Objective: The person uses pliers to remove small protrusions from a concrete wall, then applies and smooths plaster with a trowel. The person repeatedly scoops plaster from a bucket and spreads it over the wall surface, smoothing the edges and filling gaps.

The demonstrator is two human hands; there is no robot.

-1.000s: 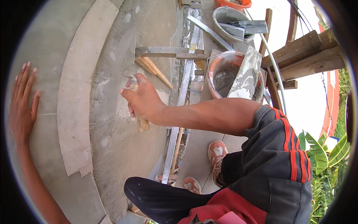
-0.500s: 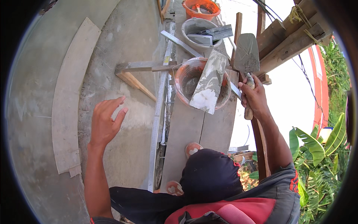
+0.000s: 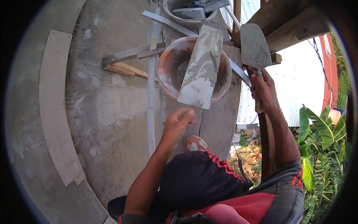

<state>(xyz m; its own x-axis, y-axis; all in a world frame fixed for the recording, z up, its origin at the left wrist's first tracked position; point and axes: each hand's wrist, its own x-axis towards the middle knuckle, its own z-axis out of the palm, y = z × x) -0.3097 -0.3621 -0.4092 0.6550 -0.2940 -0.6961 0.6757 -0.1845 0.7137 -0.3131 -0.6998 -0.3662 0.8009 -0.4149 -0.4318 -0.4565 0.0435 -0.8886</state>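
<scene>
Right hand (image 3: 264, 89) holds a trowel (image 3: 255, 44), long axis running forward, blade foremost.

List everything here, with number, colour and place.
Trowel: one, grey, upper right
Bucket: one, orange, upper centre
Flat board: one, grey, across the bucket
Second bucket: one, grey, top edge
Metal bars: two, silver, near the bucket
Wooden bracket: one, brown, left of centre
Curved panel: one, beige, far left
Wall: one, grey, left
Planks: two, grey, underfoot
Sheeting: one area, white, right
Plants: several, green, lower right
Shoe: one, pinkish, lower centre
Left hand: one, below the board
Right hand: one, on the trowel
</scene>
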